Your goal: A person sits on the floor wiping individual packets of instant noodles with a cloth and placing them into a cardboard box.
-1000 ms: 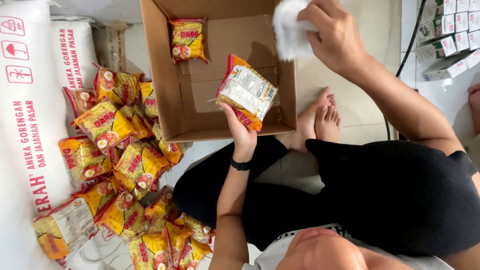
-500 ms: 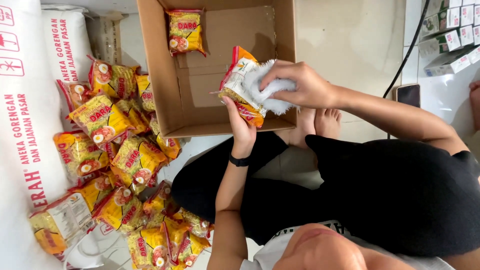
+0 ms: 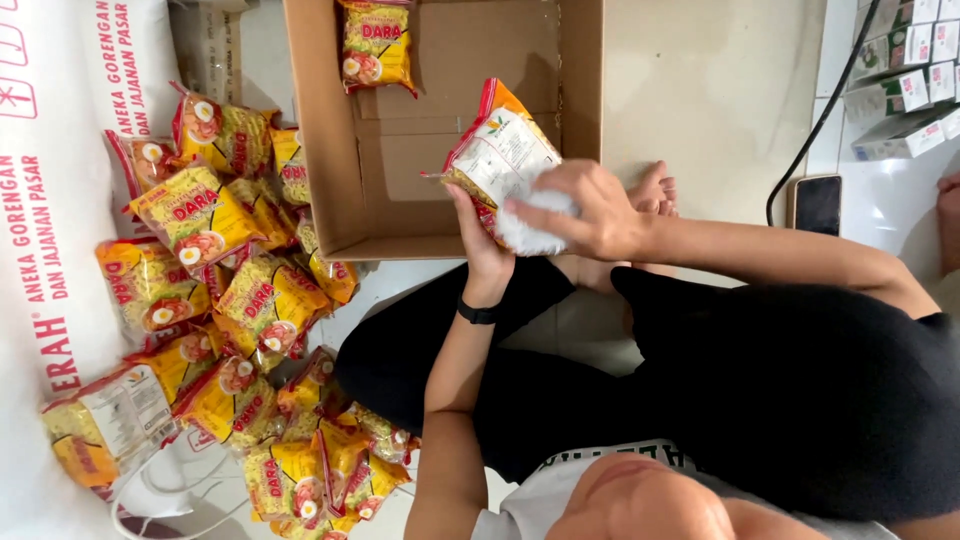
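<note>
Head view: we look down on a person seated on the floor before an open cardboard box (image 3: 322, 130), both hands raised over its near edge.
Left hand: the left hand (image 3: 478, 232), a black wristband (image 3: 477, 313) on its wrist, has its fingers closed around the lower end of a noodle packet (image 3: 500, 148) and holds it up, tilted, pale back panel towards us.
Right hand: the right hand (image 3: 592, 205) has its fingers curled over a crumpled white cloth (image 3: 528, 236) and presses it against the packet's lower side.
Where the packet is: in the air, just over the box's near right corner, touching only the two hands and the cloth.
How it handles: we judge it light, with a slick film wrapper and a brittle noodle block inside; a hold across the flat faces or by a sealed end seems safest, without squeezing hard.
In the box: one yellow packet (image 3: 377, 45) lies at the far wall.
Beside the box: a heap of yellow packets (image 3: 230, 290) is spread on the floor on the left, against a white sack (image 3: 50, 210).
Right side: a dark phone (image 3: 817, 205) with a black cable (image 3: 832, 100), and small cartons (image 3: 900, 90) beyond.
</note>
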